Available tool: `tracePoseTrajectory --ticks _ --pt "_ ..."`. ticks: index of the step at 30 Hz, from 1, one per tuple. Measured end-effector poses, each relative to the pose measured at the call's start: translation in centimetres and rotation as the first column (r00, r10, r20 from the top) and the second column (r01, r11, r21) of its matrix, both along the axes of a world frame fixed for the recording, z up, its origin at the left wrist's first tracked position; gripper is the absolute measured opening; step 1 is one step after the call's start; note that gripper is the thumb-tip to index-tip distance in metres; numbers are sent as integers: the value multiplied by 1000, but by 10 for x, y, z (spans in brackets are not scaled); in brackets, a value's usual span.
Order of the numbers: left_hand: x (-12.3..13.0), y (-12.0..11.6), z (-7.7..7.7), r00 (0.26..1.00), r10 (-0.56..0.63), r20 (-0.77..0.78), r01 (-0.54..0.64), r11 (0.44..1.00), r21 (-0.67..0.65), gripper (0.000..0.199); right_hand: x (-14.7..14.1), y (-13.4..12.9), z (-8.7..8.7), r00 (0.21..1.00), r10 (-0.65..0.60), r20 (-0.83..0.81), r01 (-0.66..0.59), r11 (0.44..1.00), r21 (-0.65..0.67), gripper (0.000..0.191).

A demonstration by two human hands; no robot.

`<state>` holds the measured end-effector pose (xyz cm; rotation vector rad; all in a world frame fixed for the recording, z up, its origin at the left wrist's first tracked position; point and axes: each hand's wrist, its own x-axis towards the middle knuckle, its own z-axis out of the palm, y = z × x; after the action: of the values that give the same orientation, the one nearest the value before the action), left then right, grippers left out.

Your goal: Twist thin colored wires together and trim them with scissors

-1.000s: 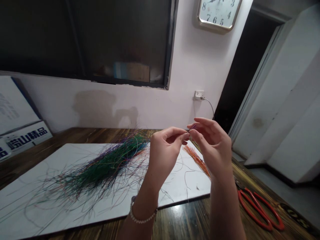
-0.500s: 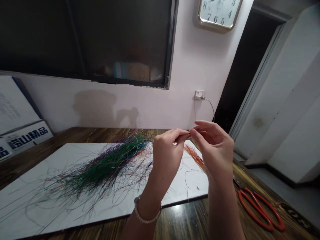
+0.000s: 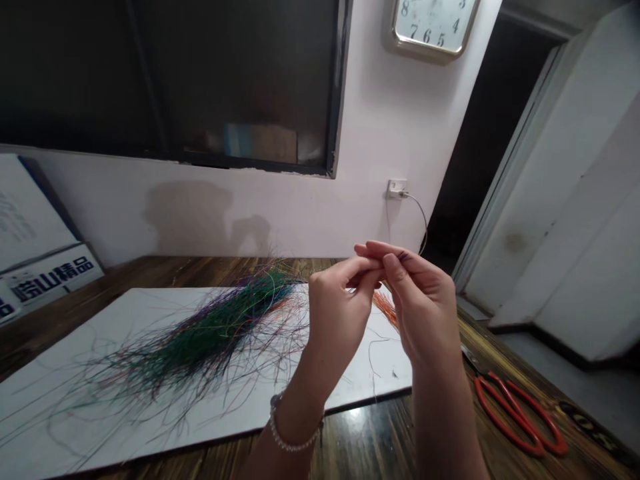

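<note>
The left hand (image 3: 335, 327) and right hand (image 3: 425, 310) are closed in a fingertip pinch on a fine dark strand (image 3: 403, 256), raised clear of the tangled strand pile (image 3: 210, 340) on the white board (image 3: 390, 380) below and left of them.

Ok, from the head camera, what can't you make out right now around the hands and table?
Head view:
What the left hand and right hand pinch: their fingers hide it, except a tiny purple tip.
Orange wire bundle: its lower end is hidden behind the right hand.
Red-handled scissors: blades too dark and small.
Wall clock: top cut off by the frame edge.
</note>
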<state>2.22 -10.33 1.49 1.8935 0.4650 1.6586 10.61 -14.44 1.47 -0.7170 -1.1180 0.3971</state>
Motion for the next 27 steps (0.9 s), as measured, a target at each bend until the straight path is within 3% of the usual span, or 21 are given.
tracePoseTrajectory --ticks 6,9,15,22,27 --pt "-3 3 0 999 24 -43 -25 1000 -3 10 -1 -1 0 966 -195 168 189 981 47 20" --pt "-6 3 2 999 -30 -29 29 998 -47 11 0 -2 -1 922 -286 260 267 958 106 23" --pt "-9 2 5 988 -149 48 154 979 -131 7 0 1 2 978 -114 172 99 991 95 22" --pt "-7 2 4 992 -121 44 126 982 -143 8 3 7 -1 941 -332 61 315 930 192 8" --pt "-7 1 5 989 -147 22 149 972 -184 6 12 9 -3 982 -185 -25 187 972 139 8"
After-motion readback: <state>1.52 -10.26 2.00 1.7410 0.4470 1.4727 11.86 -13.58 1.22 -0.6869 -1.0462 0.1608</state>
